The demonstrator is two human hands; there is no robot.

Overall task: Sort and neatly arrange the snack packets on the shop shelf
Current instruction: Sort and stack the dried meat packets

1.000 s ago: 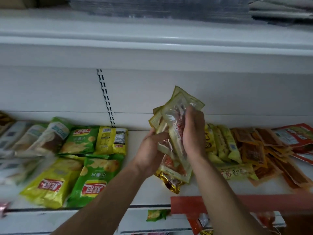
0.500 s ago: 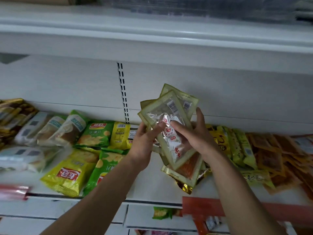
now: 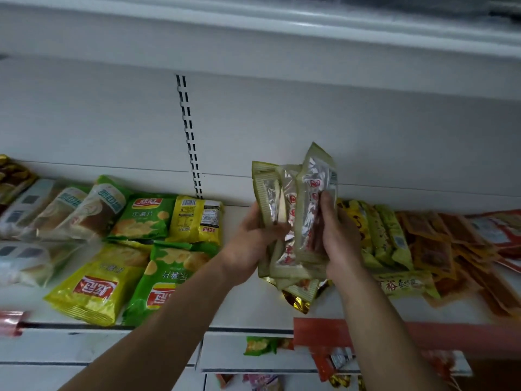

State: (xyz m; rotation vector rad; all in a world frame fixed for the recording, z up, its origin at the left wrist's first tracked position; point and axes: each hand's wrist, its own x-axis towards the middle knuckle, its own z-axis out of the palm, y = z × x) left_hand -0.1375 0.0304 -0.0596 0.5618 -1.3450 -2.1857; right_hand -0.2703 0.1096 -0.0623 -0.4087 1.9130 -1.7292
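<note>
L-edge bags [image 3: 31, 204] at 9 o'clock are blurred, labels unreadable; orange pkts [image 3: 439, 249] at 3 o'clock run off frame. Snack packets [image 3: 296, 198] sit dead centre, upright above the shelf [image 3: 253, 309]; count unclear, lower ends behind palms. Left hand [image 3: 248, 244] curls round the bundle's L side, right hand [image 3: 341, 244] grips its R edge. Pkts flat, glossy, clear windows w/ olive borders; crinkled gold foil corner at 6 o'clock. Chip bags [image 3: 95, 292] at 8 o'clock look puffy.
</note>
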